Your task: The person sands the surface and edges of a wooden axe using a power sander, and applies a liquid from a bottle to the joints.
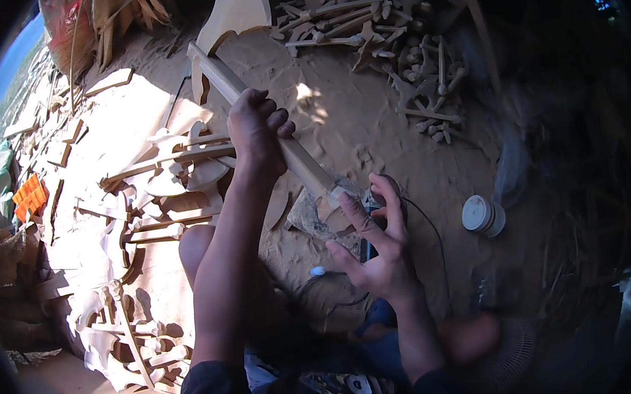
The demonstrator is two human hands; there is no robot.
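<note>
My left hand point(257, 130) is wrapped round the pale handle of a wooden axe point(308, 163), which slants from upper left down to the middle. Its broad, flat blade point(240, 10) shows at the far end. My right hand point(382, 255) is at the handle's near end with its fingers spread; one fingertip seems to touch the wood. Partly hidden behind that hand is a dark object point(369, 245), and a black cable point(434, 231) runs close by. A greyish, dusty piece point(306, 217) lies below the handle's end.
Several wooden axes and cut pieces point(183, 160) lie on the sunlit ground to the left. A heap of similar wooden pieces point(359, 18) is at the far right. A white lidded tub point(482, 215) stands to the right. Orange pieces point(29, 198) lie far left.
</note>
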